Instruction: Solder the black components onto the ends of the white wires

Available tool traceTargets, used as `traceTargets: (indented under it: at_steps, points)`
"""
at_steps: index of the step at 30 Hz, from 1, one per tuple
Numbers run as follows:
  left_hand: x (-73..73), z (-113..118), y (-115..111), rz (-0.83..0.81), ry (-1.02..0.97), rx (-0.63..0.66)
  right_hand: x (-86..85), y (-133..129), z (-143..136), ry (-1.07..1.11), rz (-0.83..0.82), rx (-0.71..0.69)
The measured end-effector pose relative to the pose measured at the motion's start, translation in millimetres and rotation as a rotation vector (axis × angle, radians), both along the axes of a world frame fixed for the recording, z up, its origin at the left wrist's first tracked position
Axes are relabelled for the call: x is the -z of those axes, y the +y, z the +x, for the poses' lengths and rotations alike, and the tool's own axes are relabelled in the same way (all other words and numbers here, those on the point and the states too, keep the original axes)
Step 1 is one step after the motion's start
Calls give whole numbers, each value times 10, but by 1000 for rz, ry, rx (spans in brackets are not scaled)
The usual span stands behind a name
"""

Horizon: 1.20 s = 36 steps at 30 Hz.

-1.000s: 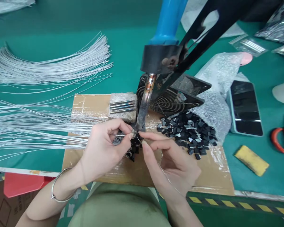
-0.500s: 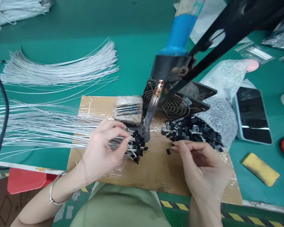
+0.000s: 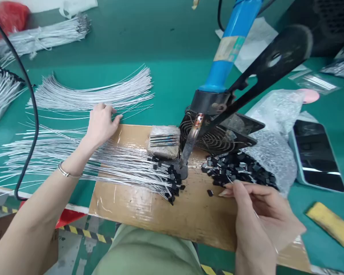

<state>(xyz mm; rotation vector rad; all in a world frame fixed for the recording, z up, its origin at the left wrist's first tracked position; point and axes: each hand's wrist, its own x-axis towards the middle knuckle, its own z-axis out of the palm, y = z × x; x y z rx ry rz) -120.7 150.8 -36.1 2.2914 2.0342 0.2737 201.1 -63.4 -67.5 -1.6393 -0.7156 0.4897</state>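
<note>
My left hand reaches over the lower edge of the upper bundle of white wires, fingers bent; whether it grips a wire is hidden. My right hand pinches a thin wire that runs back across the palm, beside the pile of small black parts. One loose black piece lies left of its fingertips. Wires with black ends lie across the brown board. A soldering iron with a blue handle is clamped in a stand, its tip pointing down between the wire ends and the pile.
Behind the tip are a fan and a block with metal strips. Bubble wrap, a phone and a yellow sponge lie at the right. A black cable hangs at the left.
My left hand has left the black-ended wires and moved up and left to the upper bundle. My right hand still pinches its wire near the pile. The camera view has shifted.
</note>
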Motion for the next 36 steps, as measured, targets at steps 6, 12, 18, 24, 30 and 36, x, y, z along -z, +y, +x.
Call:
traceTargets:
  at_steps: [6,12,18,24,30,36]
  points:
    - [37,67,309,-64,-2,176,18,13,10,-8,-3,-3]
    - [-415,107,180,-20,-52,133,5,10,0,-15,0,-12]
    - [-924,132,-220,-9,-328,-17,-4,21,3,4,25,8]
    - [-843,214,-884,-246,-444,122,14,-113,-30,41,131,-19]
    - [-592,331,-1294,-644,-691,294,-13,-386,-358,-233,124,-490]
    - [-499,435,-1383,-628,-739,283,-5,-436,-542,-322,151,-653]
